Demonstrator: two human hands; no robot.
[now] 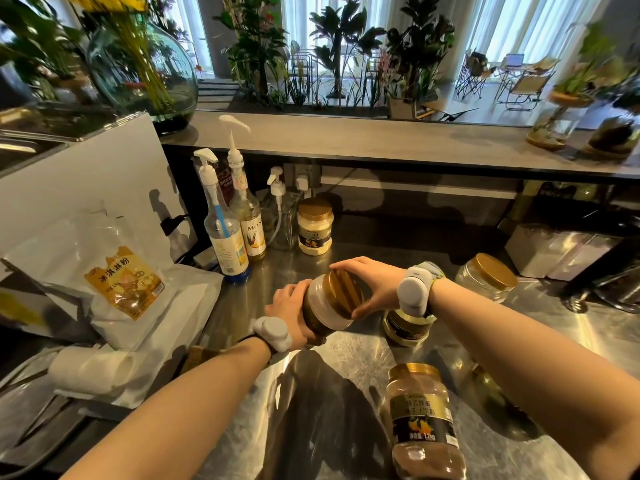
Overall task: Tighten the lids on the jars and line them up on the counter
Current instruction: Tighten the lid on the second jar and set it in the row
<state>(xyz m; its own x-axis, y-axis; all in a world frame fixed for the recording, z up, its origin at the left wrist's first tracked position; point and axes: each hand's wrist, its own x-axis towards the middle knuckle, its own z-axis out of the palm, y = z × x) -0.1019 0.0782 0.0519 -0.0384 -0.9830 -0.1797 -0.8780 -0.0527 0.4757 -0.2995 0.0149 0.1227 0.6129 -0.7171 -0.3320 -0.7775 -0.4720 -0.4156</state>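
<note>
I hold a brown-filled jar (320,315) tilted above the steel counter (346,358). My left hand (289,303) grips its body from the left. My right hand (372,285) wraps its gold lid (343,294) from the right. A pale-powder jar (314,226) stands upright at the back with a gold lid. An empty clear jar (486,277) with a gold lid stands at the right. A small jar (407,329) is partly hidden under my right wrist. A tall brown-powder jar (424,420) stands near me.
Three pump bottles (225,233) stand at the back left. A white powder bag (124,282) and a paper roll (93,370) lie left. A raised shelf (381,140) with plants runs behind. A clear bin (554,251) sits at far right.
</note>
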